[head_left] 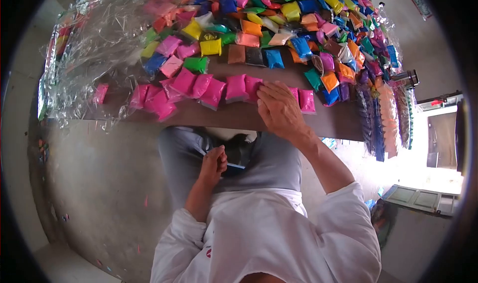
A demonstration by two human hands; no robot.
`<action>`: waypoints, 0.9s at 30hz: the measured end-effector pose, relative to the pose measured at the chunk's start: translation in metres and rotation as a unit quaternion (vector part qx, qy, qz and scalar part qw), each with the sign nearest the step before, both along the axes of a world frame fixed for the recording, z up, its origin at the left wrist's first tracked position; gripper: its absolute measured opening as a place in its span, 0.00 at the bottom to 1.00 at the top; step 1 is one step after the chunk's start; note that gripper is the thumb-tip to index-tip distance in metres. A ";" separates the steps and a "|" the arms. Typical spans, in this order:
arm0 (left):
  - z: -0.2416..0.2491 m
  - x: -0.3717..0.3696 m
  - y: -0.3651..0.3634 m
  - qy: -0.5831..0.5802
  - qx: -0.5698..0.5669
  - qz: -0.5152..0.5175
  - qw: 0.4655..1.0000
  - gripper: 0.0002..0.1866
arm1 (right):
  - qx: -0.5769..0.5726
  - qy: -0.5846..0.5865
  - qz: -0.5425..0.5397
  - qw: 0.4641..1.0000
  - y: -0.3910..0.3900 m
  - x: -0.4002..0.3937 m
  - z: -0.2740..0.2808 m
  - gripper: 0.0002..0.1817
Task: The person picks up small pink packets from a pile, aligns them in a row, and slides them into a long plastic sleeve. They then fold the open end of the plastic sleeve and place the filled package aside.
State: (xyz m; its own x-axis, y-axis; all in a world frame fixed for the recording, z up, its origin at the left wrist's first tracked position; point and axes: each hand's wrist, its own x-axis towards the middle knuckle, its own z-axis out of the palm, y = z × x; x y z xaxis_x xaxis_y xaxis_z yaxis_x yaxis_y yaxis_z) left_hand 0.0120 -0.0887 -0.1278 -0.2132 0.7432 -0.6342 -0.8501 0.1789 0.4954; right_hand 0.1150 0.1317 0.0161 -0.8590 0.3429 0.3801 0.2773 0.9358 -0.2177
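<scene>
My right hand (pixel 281 106) lies over a row of pink packets (pixel 236 87) near the table's front edge. Its fingers are stretched out and cover part of the row, and a pink packet (pixel 307 100) shows just to their right. Further left, more pink packets (pixel 183 81) lie close together, some overlapping. My left hand (pixel 215 161) is above my lap, below the table edge, with its fingers curled in. Whether anything is inside those fingers is hidden. A thin light-blue edge (pixel 236 167) shows beside it, on something dark between my legs.
A large heap of small packets in many colours (pixel 291 11) covers the back and right of the brown table (pixel 328 121). Crumpled clear plastic (pixel 94 49) spreads over the left side. Strips of packets (pixel 386 108) hang over the right edge. One pink packet (pixel 100 93) lies apart at left.
</scene>
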 end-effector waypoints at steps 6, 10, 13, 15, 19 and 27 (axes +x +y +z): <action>-0.006 0.001 -0.001 -0.012 -0.001 0.011 1.000 0.13 | -0.009 0.043 0.017 0.999 -0.005 -0.008 0.015 0.15; -0.007 -0.004 -0.004 -0.042 0.006 0.011 0.999 0.12 | -0.164 0.266 -0.022 0.950 0.011 0.005 0.027 0.19; -0.009 -0.005 -0.005 -0.064 0.030 0.027 0.997 0.12 | -0.269 0.375 -0.124 0.878 0.037 0.037 0.051 0.21; -0.007 -0.005 -0.002 -0.071 0.036 0.023 0.997 0.13 | -0.249 0.385 -0.130 0.879 0.043 0.060 0.060 0.21; -0.009 -0.004 0.002 -0.076 0.049 0.023 0.996 0.13 | -0.036 0.265 -0.140 0.953 0.035 0.095 0.036 0.16; -0.006 0.000 0.006 -0.053 -0.012 0.026 0.998 0.12 | 0.036 0.046 -0.152 0.987 0.021 0.095 -0.009 0.16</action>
State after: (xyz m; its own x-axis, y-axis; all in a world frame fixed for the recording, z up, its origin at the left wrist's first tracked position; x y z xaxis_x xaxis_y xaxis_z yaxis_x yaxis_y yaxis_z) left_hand 0.0118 -0.0832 -0.1339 -0.1821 0.7169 -0.6730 -0.9059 0.1438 0.3983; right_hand 0.2097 0.1529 0.0075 -0.6823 0.5478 0.4841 0.5293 0.8269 -0.1898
